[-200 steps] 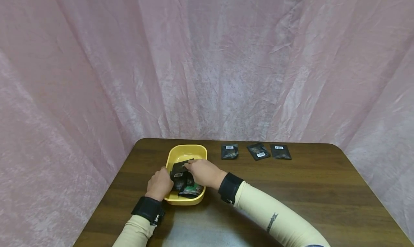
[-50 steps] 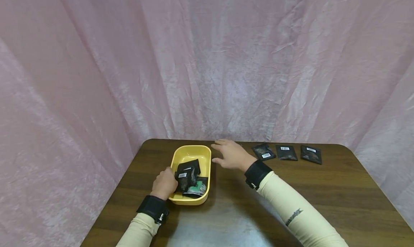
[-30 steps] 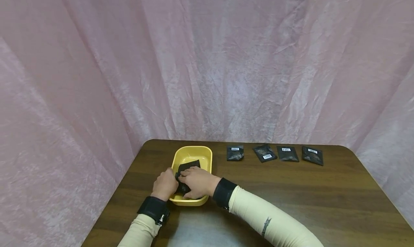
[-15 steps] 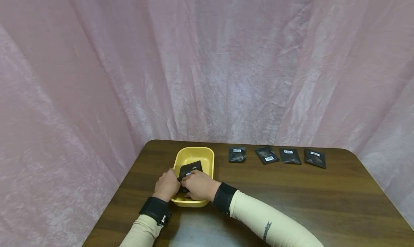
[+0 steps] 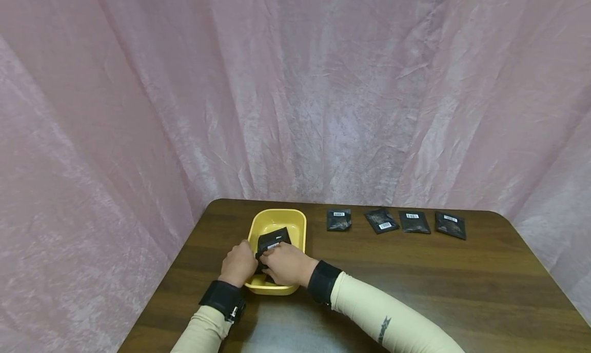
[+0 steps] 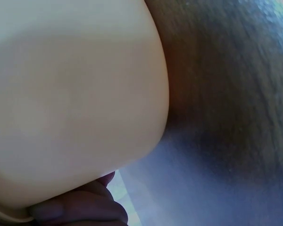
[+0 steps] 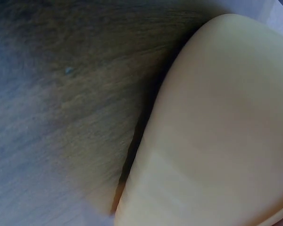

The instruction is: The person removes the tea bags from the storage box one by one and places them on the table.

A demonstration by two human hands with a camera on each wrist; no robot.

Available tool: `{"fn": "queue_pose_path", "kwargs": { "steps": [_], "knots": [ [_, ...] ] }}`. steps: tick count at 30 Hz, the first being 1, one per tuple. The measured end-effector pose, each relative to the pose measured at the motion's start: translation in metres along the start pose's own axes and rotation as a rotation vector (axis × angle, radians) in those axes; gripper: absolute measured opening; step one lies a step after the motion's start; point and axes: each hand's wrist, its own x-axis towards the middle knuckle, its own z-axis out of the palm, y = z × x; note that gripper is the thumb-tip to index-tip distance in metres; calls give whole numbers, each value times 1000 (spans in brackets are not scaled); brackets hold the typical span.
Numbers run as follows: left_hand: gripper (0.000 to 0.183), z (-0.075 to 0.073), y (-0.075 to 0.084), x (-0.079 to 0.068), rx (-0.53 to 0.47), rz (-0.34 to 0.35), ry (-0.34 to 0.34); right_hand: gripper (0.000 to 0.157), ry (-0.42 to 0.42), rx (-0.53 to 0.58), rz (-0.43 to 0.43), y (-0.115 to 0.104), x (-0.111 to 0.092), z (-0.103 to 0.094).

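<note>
Some black packs (image 5: 274, 237) in the yellow tub (image 5: 272, 290). Round the tub's left rim, the left hand (image 5: 238, 263), fingers curled, holding on. Over the packs, the right hand (image 5: 287, 264), bent; can't tell if holding one. To the right, four more packs (image 5: 414, 223) on the table (image 5: 415, 281). Behind, pink cloth (image 5: 323, 112).

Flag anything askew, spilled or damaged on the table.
One oddity: the second packet from the left in the far row lies tilted with its barcode at the near end; the other three packets have theirs at the far end. No spill or damage shows.
</note>
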Motion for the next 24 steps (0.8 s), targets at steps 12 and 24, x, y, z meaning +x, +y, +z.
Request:
{"fn": "queue_pose_path", "kwargs": {
  "steps": [12, 24],
  "knots": [
    [21, -8, 5, -4, 10, 1, -28, 19, 23, -16, -13, 3, -2, 0],
    [20, 11, -9, 13, 17, 1, -9, 31, -32, -92, 21, 4, -3, -5]
  ]
}}
